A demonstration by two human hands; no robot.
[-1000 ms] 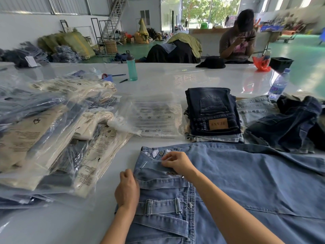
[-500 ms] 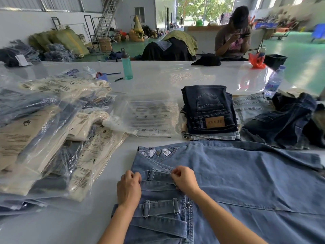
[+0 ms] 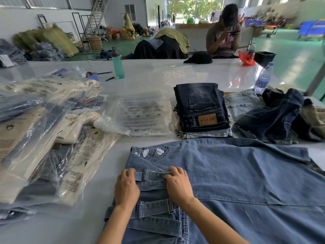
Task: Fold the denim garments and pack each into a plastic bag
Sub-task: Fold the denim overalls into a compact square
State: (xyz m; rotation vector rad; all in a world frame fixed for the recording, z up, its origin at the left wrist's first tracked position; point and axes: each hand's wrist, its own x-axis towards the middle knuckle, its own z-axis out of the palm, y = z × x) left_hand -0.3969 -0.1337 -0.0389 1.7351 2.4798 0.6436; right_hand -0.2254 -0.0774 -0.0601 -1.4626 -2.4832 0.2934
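Observation:
A large light-blue denim garment [image 3: 237,175] with straps and metal buckles lies spread on the white table [image 3: 149,78] in front of me. My left hand [image 3: 127,186] grips the left end of a buckled strap [image 3: 154,173]. My right hand [image 3: 178,184] pinches the same strap about a hand's width to the right. An empty printed plastic bag [image 3: 142,115] lies flat beyond the garment. A folded dark denim stack [image 3: 202,106] with a tan label sits right of the bag.
Packed bags of clothes [image 3: 44,134] pile up on the left. Loose dark and pale denim [image 3: 274,117] heaps at the right. A teal bottle [image 3: 117,64], a water bottle [image 3: 263,78], pens and a seated person [image 3: 223,36] are farther back.
Both hands have drawn back toward me along the garment, from its upper waistband edge to the buckled strap, which now lies folded over between them.

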